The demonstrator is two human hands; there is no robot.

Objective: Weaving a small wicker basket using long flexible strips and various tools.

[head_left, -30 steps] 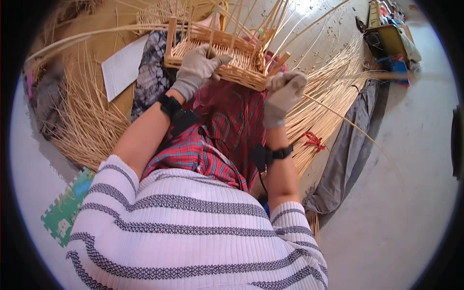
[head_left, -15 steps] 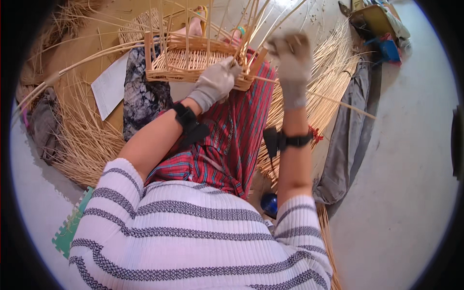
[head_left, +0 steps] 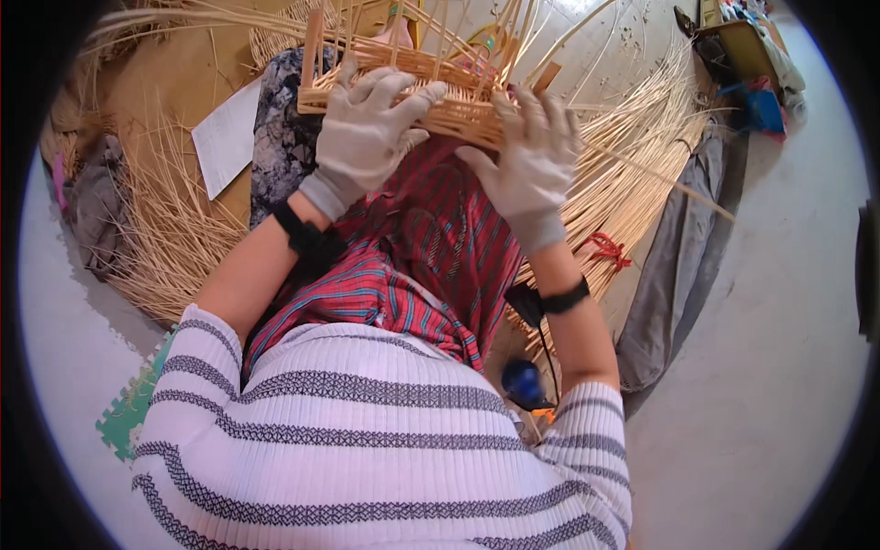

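Along the near side of a pale, shallow rectangular basket of woven wicker (head_left: pixel 463 117), two hands in thin off-white gloves lie side by side. The basket itself stands just beyond the red, blue-striped plaid cloth (head_left: pixel 403 243) over the person's lap; what bears its weight underneath is hidden. The left hand (head_left: pixel 365 133) lies over the basket's near wall, left of its middle, fingers spread and thumb apart; whether it pinches the weave cannot be told, as its underside is out of sight. The right hand (head_left: pixel 530 170) is at the basket's right corner, fingers long and fanned, thumb stretched well away, with no closed hold to be seen. From the basket's left corner rises a square-cut pale wooden post (head_left: pixel 313 46); a matching short wooden post (head_left: pixel 547 77) leans outward at its right end. To the right of the basket, a single long pale cane (head_left: pixel 697 196) slants over a thick sheaf of straw-coloured canes (head_left: pixel 632 183). With so loose a hold, the basket could tip or slide if one hand pressed harder than the other. The slanting cane could snag in the sheaf should the basket turn, and the thin upright stakes could bend or crack if a glove pushed against them sideways.
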